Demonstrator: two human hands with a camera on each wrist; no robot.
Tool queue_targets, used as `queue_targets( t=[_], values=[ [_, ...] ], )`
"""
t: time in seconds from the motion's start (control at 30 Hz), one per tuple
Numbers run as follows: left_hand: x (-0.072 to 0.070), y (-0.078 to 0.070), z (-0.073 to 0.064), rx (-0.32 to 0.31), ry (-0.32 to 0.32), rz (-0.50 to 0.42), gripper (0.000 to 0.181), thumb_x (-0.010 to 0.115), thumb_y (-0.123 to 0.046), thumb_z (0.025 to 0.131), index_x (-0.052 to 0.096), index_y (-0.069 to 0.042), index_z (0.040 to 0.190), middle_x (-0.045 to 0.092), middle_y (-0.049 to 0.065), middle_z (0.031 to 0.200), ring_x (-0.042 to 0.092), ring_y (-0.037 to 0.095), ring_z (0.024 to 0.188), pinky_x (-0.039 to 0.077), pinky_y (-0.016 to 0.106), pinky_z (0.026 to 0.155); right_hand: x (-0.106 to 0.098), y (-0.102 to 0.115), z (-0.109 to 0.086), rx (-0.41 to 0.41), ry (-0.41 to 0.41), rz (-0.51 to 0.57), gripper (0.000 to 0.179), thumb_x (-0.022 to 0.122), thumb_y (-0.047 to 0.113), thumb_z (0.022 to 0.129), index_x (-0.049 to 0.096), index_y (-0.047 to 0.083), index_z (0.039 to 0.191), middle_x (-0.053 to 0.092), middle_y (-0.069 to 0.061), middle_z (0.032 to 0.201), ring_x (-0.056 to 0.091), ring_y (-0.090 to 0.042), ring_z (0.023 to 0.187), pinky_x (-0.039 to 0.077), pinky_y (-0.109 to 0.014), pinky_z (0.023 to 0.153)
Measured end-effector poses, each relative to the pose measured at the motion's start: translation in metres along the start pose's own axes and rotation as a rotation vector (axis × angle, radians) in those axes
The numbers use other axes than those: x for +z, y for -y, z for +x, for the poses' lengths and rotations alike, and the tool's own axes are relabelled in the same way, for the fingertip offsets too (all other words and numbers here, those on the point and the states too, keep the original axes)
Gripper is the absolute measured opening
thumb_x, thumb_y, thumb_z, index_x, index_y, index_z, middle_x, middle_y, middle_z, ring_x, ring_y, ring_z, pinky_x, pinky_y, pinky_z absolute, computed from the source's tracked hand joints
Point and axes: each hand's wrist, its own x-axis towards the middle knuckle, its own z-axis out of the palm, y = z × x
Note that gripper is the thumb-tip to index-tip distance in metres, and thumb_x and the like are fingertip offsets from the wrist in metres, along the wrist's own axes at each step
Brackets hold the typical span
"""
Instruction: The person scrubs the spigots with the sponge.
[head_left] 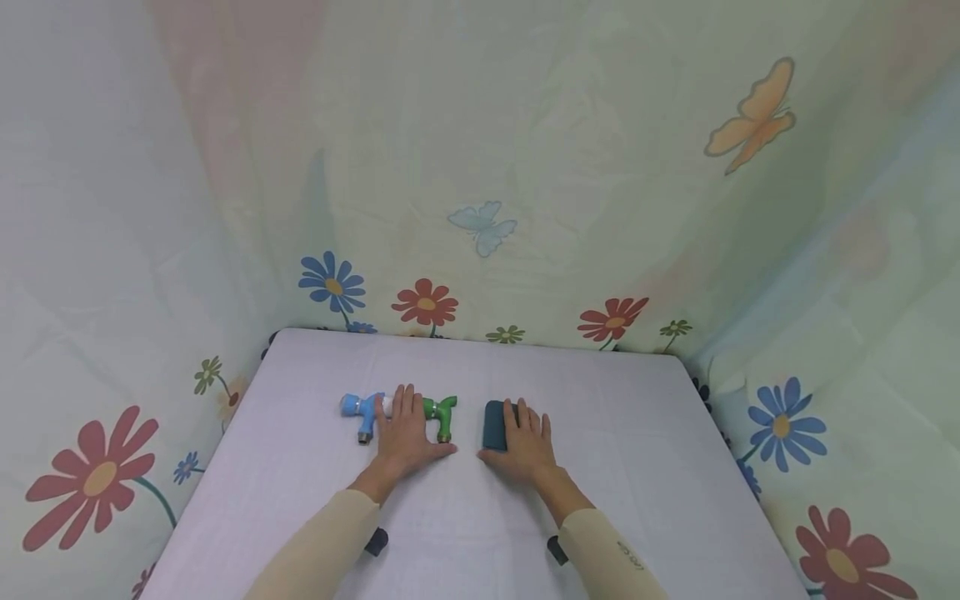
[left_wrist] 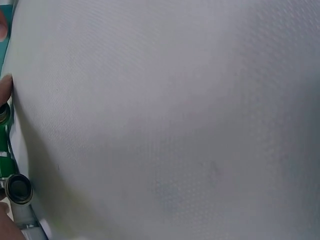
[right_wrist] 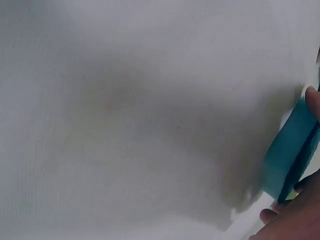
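My left hand (head_left: 405,437) lies with straight fingers across a row of plastic taps, its thumb spread out to the right. A blue tap (head_left: 366,410) shows left of the hand and a green tap (head_left: 444,410) right of it. Between them a white tap (head_left: 387,406) is partly hidden by the fingers. At the left edge of the left wrist view appear the green tap (left_wrist: 6,165) and a dark round outlet (left_wrist: 19,189). My right hand (head_left: 527,446) rests its extended fingers on the right part of a teal sponge (head_left: 494,427), thumb near its lower end. The sponge (right_wrist: 292,150) has a darker scouring layer.
The taps and sponge lie on a table (head_left: 465,533) with a pale cloth. Flower-printed curtains (head_left: 525,167) enclose it at the back and both sides. Dark straps (head_left: 377,542) show at both wrists.
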Motion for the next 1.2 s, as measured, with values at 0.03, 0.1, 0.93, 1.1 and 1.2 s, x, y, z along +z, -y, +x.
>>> queue_targets(
  t=[0.03,0.1,0.93,1.1,1.2],
  values=[
    [-0.001,0.000,0.000,0.005,0.002,0.004,0.125,0.079,-0.078,0.071,0.037,0.002,0.157,0.026,0.022,0.170,0.015,0.040,0.161,-0.007,0.070,0.124,-0.001,0.000,0.000,0.003,0.007,-0.002,0.114,0.073,0.068,0.084,0.022,0.007,0.165,0.024,-0.026,0.169,0.026,-0.045,0.155,0.012,-0.066,0.128],
    [-0.003,0.000,0.000,0.013,0.000,0.007,0.123,0.079,-0.077,0.071,0.038,0.002,0.157,0.027,0.022,0.169,0.017,0.040,0.160,-0.008,0.070,0.124,-0.003,-0.001,-0.001,0.001,0.001,-0.002,0.113,0.074,0.068,0.084,0.024,0.007,0.165,0.029,-0.025,0.165,0.030,-0.045,0.152,0.014,-0.066,0.127],
    [-0.010,0.009,-0.004,0.116,-0.072,-0.239,0.115,0.092,-0.059,0.069,0.038,-0.008,0.157,0.052,0.012,0.154,0.049,0.030,0.144,0.008,0.068,0.125,-0.007,0.005,-0.002,0.019,-0.058,0.004,0.117,0.080,0.069,0.077,0.032,0.005,0.161,0.044,-0.024,0.149,0.043,-0.041,0.137,0.029,-0.059,0.123],
    [-0.012,0.009,-0.006,0.125,-0.075,-0.259,0.116,0.092,-0.060,0.068,0.038,-0.005,0.156,0.055,0.013,0.151,0.053,0.030,0.140,0.015,0.064,0.125,-0.009,0.010,0.003,0.042,-0.111,0.101,0.115,0.080,0.072,0.073,0.039,0.006,0.157,0.047,-0.020,0.145,0.044,-0.037,0.131,0.037,-0.057,0.117],
    [-0.013,0.009,-0.007,0.134,-0.095,-0.302,0.116,0.094,-0.057,0.067,0.039,-0.004,0.155,0.059,0.016,0.146,0.058,0.031,0.134,0.022,0.062,0.123,-0.013,0.015,0.005,0.042,-0.125,0.253,0.113,0.083,0.068,0.073,0.040,0.007,0.157,0.045,-0.021,0.147,0.046,-0.037,0.129,0.045,-0.057,0.110]
  ],
)
